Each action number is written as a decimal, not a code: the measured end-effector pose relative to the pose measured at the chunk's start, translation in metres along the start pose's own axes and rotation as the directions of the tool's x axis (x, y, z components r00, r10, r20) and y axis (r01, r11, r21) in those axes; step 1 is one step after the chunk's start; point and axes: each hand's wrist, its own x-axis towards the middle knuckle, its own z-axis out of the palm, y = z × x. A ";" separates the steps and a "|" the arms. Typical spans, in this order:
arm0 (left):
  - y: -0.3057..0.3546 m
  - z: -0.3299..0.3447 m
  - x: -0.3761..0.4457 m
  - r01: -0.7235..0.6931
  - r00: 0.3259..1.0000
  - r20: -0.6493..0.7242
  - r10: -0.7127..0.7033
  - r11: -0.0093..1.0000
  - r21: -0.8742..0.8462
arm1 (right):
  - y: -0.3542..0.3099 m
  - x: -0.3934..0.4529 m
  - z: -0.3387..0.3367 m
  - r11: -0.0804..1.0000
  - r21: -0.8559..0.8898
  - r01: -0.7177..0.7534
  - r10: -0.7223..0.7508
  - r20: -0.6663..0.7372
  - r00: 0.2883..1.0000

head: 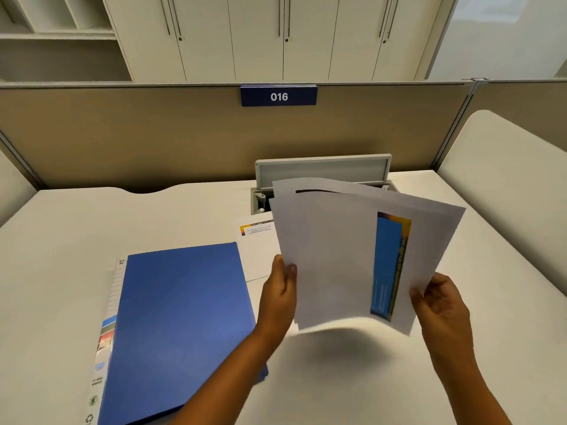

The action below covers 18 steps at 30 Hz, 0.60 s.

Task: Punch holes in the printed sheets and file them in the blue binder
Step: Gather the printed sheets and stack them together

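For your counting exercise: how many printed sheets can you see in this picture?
At least 3: two fanned sheets held above the desk by the left hand and right hand, and one sheet lying flat behind the blue binder. More may be hidden.

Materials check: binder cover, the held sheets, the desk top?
Blue binder: looks like matte plastic, smooth with a faint sheen; coated card is possible. Printed sheets: thin white paper, the lower edge bowing between the left hand and right hand. Desk: off-white, probably laminate, smooth and matte.
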 end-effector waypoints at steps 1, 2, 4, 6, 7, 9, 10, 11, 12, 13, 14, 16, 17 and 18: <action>0.004 -0.002 0.003 -0.028 0.999 -0.016 0.028 1.000 0.012 | -0.003 0.001 0.004 1.000 -0.012 0.020 -0.020 -0.003 1.000; 0.006 -0.003 0.005 -0.052 0.998 -0.028 0.053 0.999 0.013 | -0.005 0.003 0.008 0.999 -0.009 0.034 -0.034 -0.003 0.999; 0.008 -0.006 0.007 -0.083 0.995 -0.047 0.084 0.996 0.025 | -0.006 0.005 0.015 0.999 0.006 0.043 -0.043 0.004 0.999; 0.005 -0.007 0.006 -0.110 0.991 -0.065 0.115 0.991 0.072 | -0.003 0.007 0.021 1.000 0.017 0.024 -0.024 0.017 1.000; 0.002 -0.007 0.005 -0.118 0.990 -0.070 0.125 0.988 0.100 | -0.001 0.008 0.023 1.000 0.017 0.008 -0.008 0.026 1.000; -0.006 -0.007 0.002 -0.105 0.991 -0.068 0.117 0.982 0.154 | 0.006 0.007 0.029 1.000 0.002 -0.032 0.031 0.048 0.998; -0.010 -0.007 0.000 -0.096 0.993 -0.059 0.107 0.981 0.170 | 0.008 0.006 0.031 0.999 -0.007 -0.053 0.053 0.060 0.997; -0.014 -0.008 -0.001 -0.089 0.994 -0.052 0.100 0.979 0.185 | 0.011 0.004 0.033 0.997 -0.014 -0.071 0.072 0.068 0.995; -0.018 -0.009 -0.002 -0.087 0.994 -0.048 0.098 0.976 0.199 | 0.013 0.003 0.034 0.996 -0.019 -0.083 0.084 0.072 0.994; -0.020 -0.009 -0.002 -0.086 0.994 -0.049 0.098 0.974 0.209 | 0.015 0.001 0.035 0.996 -0.021 -0.088 0.089 0.073 0.993; -0.022 -0.009 -0.002 -0.085 0.994 -0.056 0.099 0.974 0.212 | 0.016 0.000 0.035 0.996 -0.024 -0.089 0.090 0.071 0.993; -0.021 -0.008 -0.001 -0.085 0.991 -0.084 0.102 0.979 0.188 | 0.017 -0.002 0.035 0.996 -0.032 -0.080 0.082 0.054 0.995; -0.021 -0.007 0.000 -0.084 0.990 -0.096 0.102 0.982 0.169 | 0.017 -0.002 0.034 0.997 -0.037 -0.074 0.075 0.041 0.996; -0.020 -0.007 0.000 -0.088 0.990 -0.100 0.103 0.985 0.151 | 0.018 -0.002 0.034 0.996 -0.045 -0.070 0.072 0.025 0.997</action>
